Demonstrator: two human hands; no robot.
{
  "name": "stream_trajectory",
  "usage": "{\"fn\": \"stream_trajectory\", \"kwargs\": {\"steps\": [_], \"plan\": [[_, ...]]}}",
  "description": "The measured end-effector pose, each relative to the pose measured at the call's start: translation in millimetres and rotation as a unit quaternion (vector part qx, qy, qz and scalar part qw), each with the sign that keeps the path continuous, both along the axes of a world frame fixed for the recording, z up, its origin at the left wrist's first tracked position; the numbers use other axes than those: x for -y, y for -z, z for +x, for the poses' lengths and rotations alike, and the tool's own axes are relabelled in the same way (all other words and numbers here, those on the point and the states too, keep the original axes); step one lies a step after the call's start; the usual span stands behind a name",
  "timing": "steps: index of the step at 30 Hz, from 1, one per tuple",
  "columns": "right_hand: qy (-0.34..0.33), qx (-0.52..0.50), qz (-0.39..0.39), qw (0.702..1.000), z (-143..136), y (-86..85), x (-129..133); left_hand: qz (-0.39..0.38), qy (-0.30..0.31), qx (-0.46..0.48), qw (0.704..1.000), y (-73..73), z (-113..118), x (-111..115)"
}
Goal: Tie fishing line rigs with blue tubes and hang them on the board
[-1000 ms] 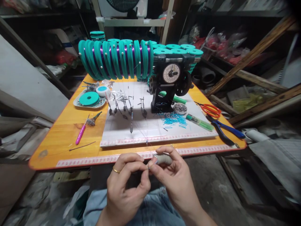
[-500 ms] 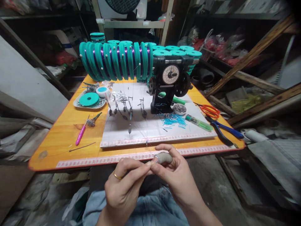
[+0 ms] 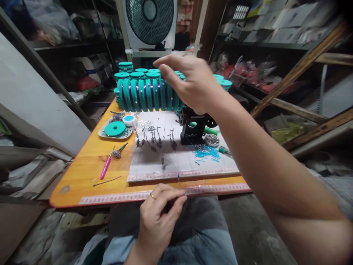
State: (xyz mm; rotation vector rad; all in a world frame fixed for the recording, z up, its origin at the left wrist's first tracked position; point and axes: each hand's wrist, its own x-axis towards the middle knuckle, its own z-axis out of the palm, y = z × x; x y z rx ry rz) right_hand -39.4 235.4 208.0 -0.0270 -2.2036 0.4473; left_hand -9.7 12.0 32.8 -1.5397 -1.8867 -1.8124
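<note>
My left hand point(image 3: 162, 211), with a ring on one finger, is pinched closed at the table's front edge; what lies between its fingertips is too small to make out. My right hand point(image 3: 190, 79) is raised over the right end of a row of teal spools point(image 3: 146, 95) wound with purple thread, its fingers stretched out and thumb apart. It partly hides the black geared machine point(image 3: 190, 129) that bears the spools. Small dark weights point(image 3: 163, 161) hang on fine threads in front of the row, over a white board point(image 3: 149, 167).
On the table point(image 3: 82, 165) are a tray point(image 3: 102, 134) with a teal disc, a magenta-handled tool point(image 3: 105, 168), a dish of metal bits point(image 3: 211, 140) and blue pieces point(image 3: 206, 152). Measuring tapes point(image 3: 110, 197) run along the front. A fan point(image 3: 150, 22) stands behind.
My right hand has left my left hand and risen over the spools, and the grey band around its finger is out of sight. My left hand stays pinched. The view has tilted up.
</note>
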Motion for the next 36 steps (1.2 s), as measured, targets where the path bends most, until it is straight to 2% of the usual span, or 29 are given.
{"fn": "stream_trajectory", "kwargs": {"steps": [3,6,9,12,15,19,22,25,27,28,30,33,36], "plan": [[0.015,0.13,0.023,0.991,-54.3,-13.5,-21.8,0.005,0.006,0.02,1.0,-1.2,-1.6,0.3],[0.068,0.206,0.065,0.974,-67.2,-11.2,-25.6,0.0,0.013,0.056,0.998,-1.1,-1.1,2.4],[0.133,0.194,0.116,0.965,-53.9,-2.5,-12.4,-0.014,0.023,0.136,0.99,-0.3,4.4,4.1],[0.171,0.156,0.153,0.961,-41.1,7.4,3.1,-0.013,0.025,0.254,0.967,-0.8,13.9,5.3],[0.184,0.139,0.173,0.958,-39.5,14.5,9.6,-0.006,0.034,0.35,0.936,-2.2,21.5,6.9],[0.155,0.135,0.183,0.961,-31.4,11.2,9.7,-0.031,0.05,0.358,0.932,-0.8,20.8,9.2],[0.101,0.081,0.171,0.977,3.9,3.5,11.3,-0.046,0.058,0.339,0.938,3.2,14.4,10.2],[0.08,0.076,0.116,0.987,60.3,6.2,11.5,-0.043,0.079,0.332,0.939,7.4,7.0,12.0],[0.09,0.174,0.084,0.977,97.2,18.7,7.0,-0.048,0.097,0.329,0.938,9.6,2.9,13.9],[0.109,0.238,0.084,0.961,112.7,27.9,2.6,-0.051,0.102,0.332,0.936,10.5,1.4,14.7],[0.141,0.296,0.086,0.941,135.3,50.0,-10.1,-0.05,0.093,0.356,0.928,11.9,0.1,15.1],[0.195,0.321,0.087,0.923,147.5,83.0,-35.6,-0.022,0.047,0.411,0.91,13.5,2.4,11.4],[0.227,0.331,0.083,0.912,141.7,105.9,-59.1,0.01,0.022,0.422,0.906,14.7,6.5,4.6]]}}
